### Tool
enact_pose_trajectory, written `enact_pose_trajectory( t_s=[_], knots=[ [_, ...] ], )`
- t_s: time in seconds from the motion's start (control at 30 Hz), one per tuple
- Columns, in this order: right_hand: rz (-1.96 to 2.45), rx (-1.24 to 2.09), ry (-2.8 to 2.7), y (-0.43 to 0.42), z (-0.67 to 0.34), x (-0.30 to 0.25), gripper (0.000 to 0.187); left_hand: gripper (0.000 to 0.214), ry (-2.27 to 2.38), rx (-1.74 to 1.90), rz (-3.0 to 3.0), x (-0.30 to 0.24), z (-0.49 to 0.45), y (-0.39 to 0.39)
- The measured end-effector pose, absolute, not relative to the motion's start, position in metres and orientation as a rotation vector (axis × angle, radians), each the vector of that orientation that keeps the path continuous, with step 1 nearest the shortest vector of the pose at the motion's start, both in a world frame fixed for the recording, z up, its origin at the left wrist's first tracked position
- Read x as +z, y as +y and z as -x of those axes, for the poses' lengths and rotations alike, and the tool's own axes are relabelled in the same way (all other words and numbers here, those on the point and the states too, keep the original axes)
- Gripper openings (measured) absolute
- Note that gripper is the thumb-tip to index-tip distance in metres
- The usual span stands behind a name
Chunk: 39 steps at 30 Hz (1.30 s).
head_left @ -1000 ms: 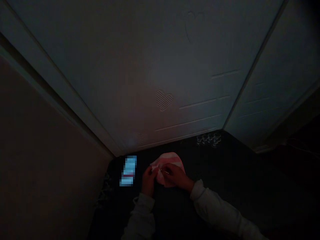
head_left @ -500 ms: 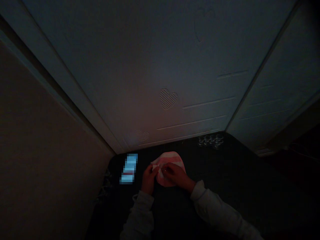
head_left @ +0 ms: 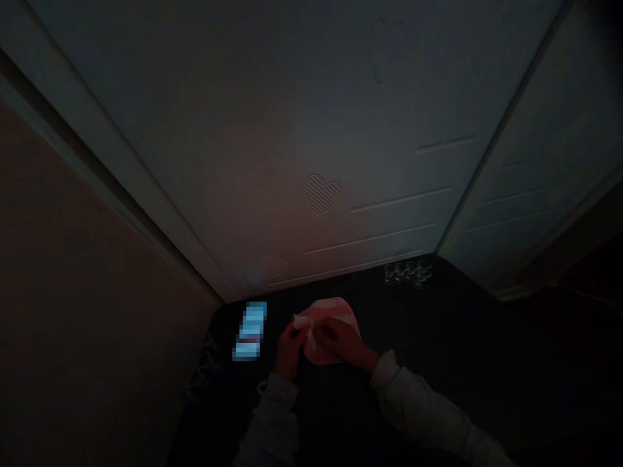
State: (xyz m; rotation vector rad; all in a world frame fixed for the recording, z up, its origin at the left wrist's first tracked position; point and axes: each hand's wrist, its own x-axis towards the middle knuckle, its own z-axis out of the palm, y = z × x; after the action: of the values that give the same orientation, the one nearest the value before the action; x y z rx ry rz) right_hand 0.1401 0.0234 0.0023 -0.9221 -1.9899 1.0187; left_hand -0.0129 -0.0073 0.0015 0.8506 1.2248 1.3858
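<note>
The pink cloth (head_left: 333, 307) lay on the dark table (head_left: 409, 344), right of a bright panel (head_left: 250, 331) and nearer than the clear cup-like pieces (head_left: 407, 272) at far right. The left hand (head_left: 288, 351) pinched the cloth's left edge; the right hand (head_left: 344, 340) bent over its middle, but I could not tell if it gripped. The step seemed fine fingerwork; the next move probably called for a steady left pinch.

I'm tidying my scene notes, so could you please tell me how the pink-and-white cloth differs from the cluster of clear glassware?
The pink-and-white cloth is a broad, banded piece; the clear glassware is several smaller, round-rimmed pieces. The left hand and right hand are at the cloth; the glassware sits untouched near the heart-patterned panel. Both show against the dark surface.
</note>
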Motion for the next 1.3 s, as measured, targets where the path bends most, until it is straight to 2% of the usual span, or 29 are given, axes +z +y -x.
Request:
enact_pose_trajectory(
  t_s=[0.87,1.3],
  knots=[
    [0.952,1.019,-1.997,0.021,-0.141,0.008,0.016,0.036,1.303,1.404,-0.903,-0.002,0.015,-0.006],
    [0.934,1.049,-1.979,0.023,-0.141,0.003,0.017,0.040,1.180,1.349,-0.883,0.006,0.013,-0.008]
  ],
)
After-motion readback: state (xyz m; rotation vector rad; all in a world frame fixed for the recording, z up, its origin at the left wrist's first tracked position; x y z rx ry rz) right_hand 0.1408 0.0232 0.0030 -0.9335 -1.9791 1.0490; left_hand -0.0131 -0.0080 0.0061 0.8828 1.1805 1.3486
